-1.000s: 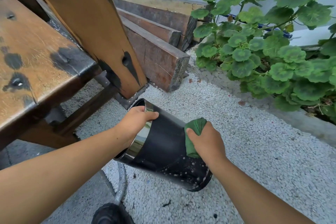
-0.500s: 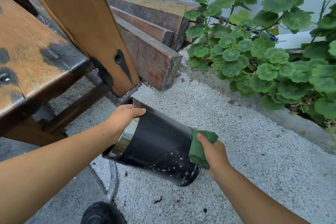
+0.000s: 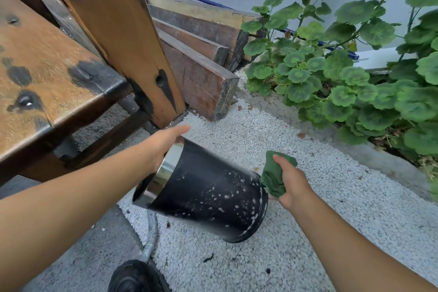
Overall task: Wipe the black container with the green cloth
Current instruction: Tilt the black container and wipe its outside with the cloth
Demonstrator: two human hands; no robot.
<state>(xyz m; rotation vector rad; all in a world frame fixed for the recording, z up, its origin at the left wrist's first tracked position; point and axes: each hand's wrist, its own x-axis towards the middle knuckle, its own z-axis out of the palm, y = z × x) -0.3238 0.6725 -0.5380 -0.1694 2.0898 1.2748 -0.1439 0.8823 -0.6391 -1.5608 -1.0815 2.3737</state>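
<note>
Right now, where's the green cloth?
The green cloth is bunched in the right hand, lower right of centre, against the black container's bottom end, above white gravel.

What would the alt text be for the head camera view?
A person tilts a black container over white gravel, the left hand gripping its shiny rim and the right hand pressing a bunched green cloth against its base edge. White specks dot its side; a wooden bench stands left, plants right.
</note>
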